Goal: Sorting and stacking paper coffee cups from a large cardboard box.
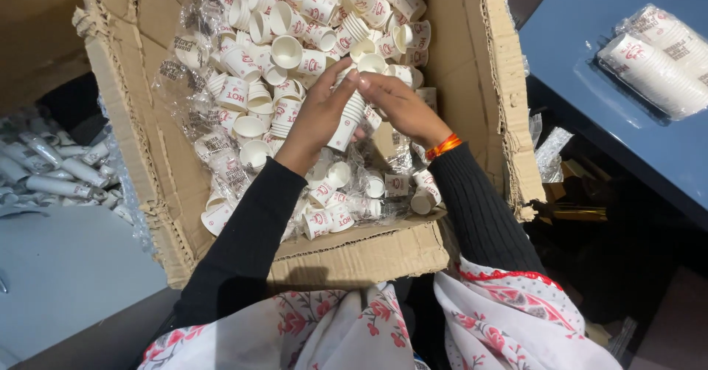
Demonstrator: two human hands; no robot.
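Right now both hands meet over the middle of a big torn cardboard box (509,82), which is heaped with loose small white paper cups (286,51) and crumpled clear plastic wrap (184,90). Between them is a short nested stack of cups (348,119), held slanted just above the heap. The left hand (318,115) is curled around the stack's side, gripping it, while the right hand (398,104) is closed at the stack's upper end, fingertips pinched on the topmost rim. An orange band (443,146) sits on the right wrist, and both arms wear black sleeves.

To my eye the step in hand is gathering loose cups into a nested column, the stack being built or steadied at its top. The next move, I judge, calls for keeping the left grip firm while the right frees itself to pick one more loose cup and seat it mouth-first, squarely, so the thin walls do not buckle.

Off to the right, a blue tabletop (590,53) carries wrapped sleeves of cups (656,64); on the left, more wrapped sleeves (51,171) lie in a pile
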